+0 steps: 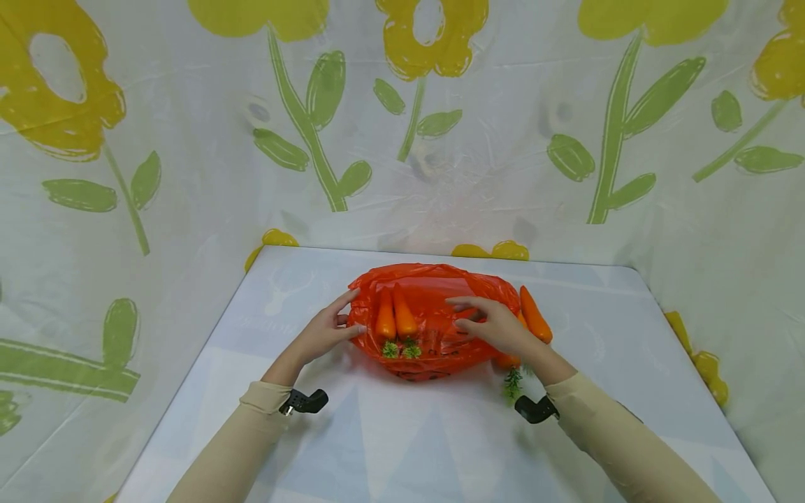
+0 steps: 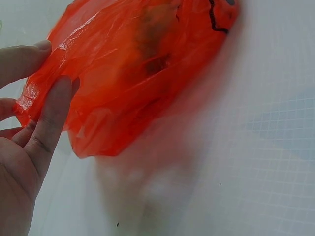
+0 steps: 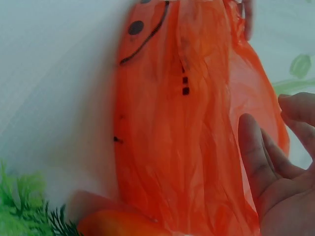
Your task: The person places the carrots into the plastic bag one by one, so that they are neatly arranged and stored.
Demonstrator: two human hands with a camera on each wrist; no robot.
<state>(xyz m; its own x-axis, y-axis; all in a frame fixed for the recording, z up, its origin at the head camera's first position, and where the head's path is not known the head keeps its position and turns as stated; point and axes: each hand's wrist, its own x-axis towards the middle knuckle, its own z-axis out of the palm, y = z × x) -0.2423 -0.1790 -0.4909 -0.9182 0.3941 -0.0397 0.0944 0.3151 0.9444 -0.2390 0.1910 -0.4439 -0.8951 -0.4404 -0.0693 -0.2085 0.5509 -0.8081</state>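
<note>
A red plastic bag (image 1: 440, 356) lies on the table with its wide mouth turned up. Two orange carrots (image 1: 404, 314) with short green tops lie side by side in it, toward its left end. At the bag's left rim my left hand (image 1: 322, 334) holds the thin film between thumb and fingers, seen closer as a red fold (image 2: 54, 64) in the left wrist view. My right hand (image 1: 497, 325) hovers over the bag's right half, fingers loosely bent and nothing in them. In the right wrist view its fingers (image 3: 253, 142) overlap the bag's rim.
To the right of the bag lies another carrot (image 1: 534, 318). Nearer me, partly behind my right forearm, is an orange carrot end (image 1: 506, 361) with a green leafy top (image 1: 512, 383). A flower-printed curtain (image 1: 478, 175) hangs behind the table (image 1: 402, 447).
</note>
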